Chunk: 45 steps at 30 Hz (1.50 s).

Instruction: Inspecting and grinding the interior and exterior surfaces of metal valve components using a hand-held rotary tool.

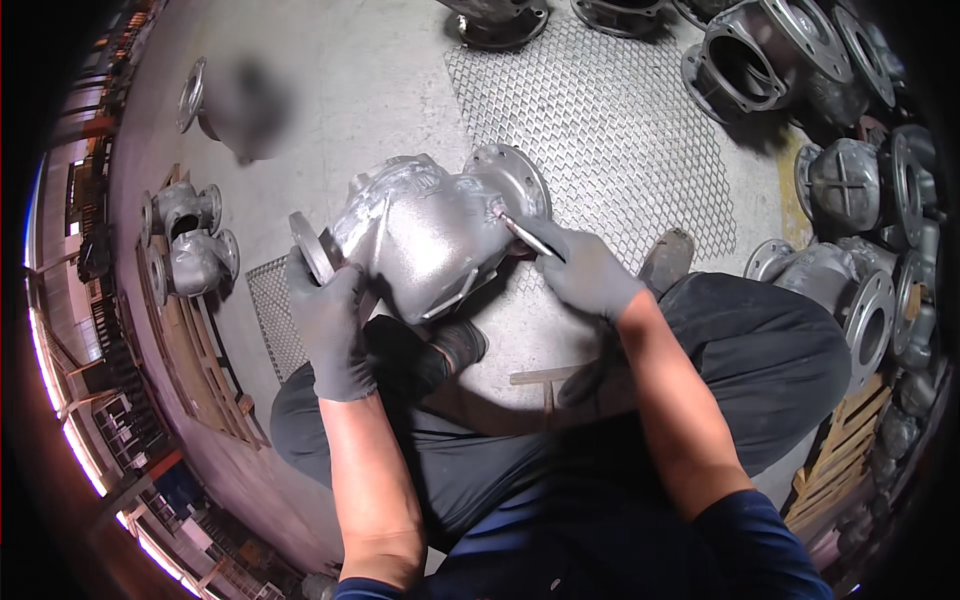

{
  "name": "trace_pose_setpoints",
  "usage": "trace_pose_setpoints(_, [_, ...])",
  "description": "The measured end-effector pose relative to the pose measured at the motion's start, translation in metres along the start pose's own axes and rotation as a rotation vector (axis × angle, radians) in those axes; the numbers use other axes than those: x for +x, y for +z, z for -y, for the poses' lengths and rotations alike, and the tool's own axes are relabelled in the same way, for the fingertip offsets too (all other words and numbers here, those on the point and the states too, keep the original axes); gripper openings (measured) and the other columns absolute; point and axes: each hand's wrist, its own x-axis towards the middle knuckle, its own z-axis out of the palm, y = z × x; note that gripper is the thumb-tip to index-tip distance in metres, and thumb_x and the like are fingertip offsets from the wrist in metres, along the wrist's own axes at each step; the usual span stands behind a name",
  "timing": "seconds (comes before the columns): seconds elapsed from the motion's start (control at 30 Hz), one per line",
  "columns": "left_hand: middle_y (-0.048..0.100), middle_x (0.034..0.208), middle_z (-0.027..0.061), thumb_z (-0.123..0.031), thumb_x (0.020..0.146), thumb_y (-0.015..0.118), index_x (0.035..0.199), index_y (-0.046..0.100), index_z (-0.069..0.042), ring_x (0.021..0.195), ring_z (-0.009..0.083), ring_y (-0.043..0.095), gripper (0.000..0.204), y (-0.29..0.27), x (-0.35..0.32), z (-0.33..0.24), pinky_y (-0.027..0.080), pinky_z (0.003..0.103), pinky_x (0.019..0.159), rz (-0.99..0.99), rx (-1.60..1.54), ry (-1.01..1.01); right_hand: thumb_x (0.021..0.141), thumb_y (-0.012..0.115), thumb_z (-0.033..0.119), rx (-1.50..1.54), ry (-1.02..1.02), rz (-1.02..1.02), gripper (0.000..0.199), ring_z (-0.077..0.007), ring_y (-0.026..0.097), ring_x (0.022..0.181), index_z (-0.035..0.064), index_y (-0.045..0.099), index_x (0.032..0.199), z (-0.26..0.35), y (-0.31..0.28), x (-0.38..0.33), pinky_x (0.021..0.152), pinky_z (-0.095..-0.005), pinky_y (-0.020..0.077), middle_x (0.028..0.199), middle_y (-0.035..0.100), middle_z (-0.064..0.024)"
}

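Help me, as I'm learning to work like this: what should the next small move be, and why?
Probably a short, light stroke of the tool across the pale patch, made with the right hand. The tool's tip is at that patch beside the right flange, and the left hand grips the left flange, which should help steady the casting.

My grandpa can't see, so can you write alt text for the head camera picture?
A gloved left hand grips a grey metal casting by its flange while the gloved right hand holds a tool at its surface. Mesh lies on the floor beyond, with more castings at the right.
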Motion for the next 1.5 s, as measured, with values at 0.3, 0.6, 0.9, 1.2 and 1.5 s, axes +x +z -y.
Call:
trace_pose_setpoints(0.3, [0.067,0.112,0.0147,-0.006,0.087,0.072,0.131,0.056,0.009,0.095,0.0216,0.068,0.05,0.014,0.0,-0.017,0.056,0.034,0.084,-0.037,-0.028,-0.048,0.098,0.057,0.007,0.03,-0.194,-0.186,0.06,-0.0461,0.068,0.113,0.0096,0.05,0.157,0.028,0.041,-0.034,0.102,-0.0505,0.0538,0.131,0.068,-0.0278])
trace_pose_setpoints(0.6, [0.065,0.11,0.0139,-0.006,0.087,0.074,0.125,0.056,0.006,0.089,0.0215,0.067,0.044,0.02,0.001,-0.017,0.059,0.036,0.072,-0.066,-0.241,-0.16,0.099,0.054,0.009,0.02,-0.066,-0.28,0.063,-0.0488,0.064,0.115,0.0078,0.042,0.161,-0.001,0.063,-0.021,0.102,-0.0541,0.0512,0.13,0.063,-0.0319])
trace_pose_setpoints(0.9, [0.065,0.11,0.0132,-0.005,0.089,0.072,0.126,0.057,0.006,0.091,0.0216,0.067,0.041,0.018,0.0,-0.017,0.059,0.037,0.079,-0.096,-0.233,-0.188,0.099,0.053,0.005,0.116,0.09,-0.23,0.067,-0.0463,0.062,0.128,0.004,0.037,0.164,0.003,0.074,-0.018,0.111,-0.0506,0.048,0.143,0.059,-0.0312])
trace_pose_setpoints(1.2, [0.066,0.108,0.0115,-0.005,0.089,0.073,0.122,0.06,0.006,0.092,0.0202,0.066,0.037,0.017,0.005,-0.013,0.056,0.037,0.084,-0.092,-0.223,-0.188,0.097,0.055,0.004,0.162,0.14,-0.29,0.067,-0.0406,0.074,0.093,0.001,0.038,0.161,-0.017,0.098,-0.005,0.086,-0.0486,0.0582,0.104,0.072,-0.0266])
trace_pose_setpoints(1.5, [0.067,0.117,0.0189,-0.01,0.091,0.073,0.133,0.055,0.01,0.099,0.0263,0.07,0.05,0.014,0.01,-0.006,0.059,0.039,0.086,-0.117,-0.17,-0.158,0.097,0.058,0.006,0.202,0.051,-0.311,0.07,-0.0436,0.072,0.098,0.0006,0.034,0.162,0.002,0.108,-0.011,0.089,-0.0491,0.0581,0.111,0.07,-0.0288])
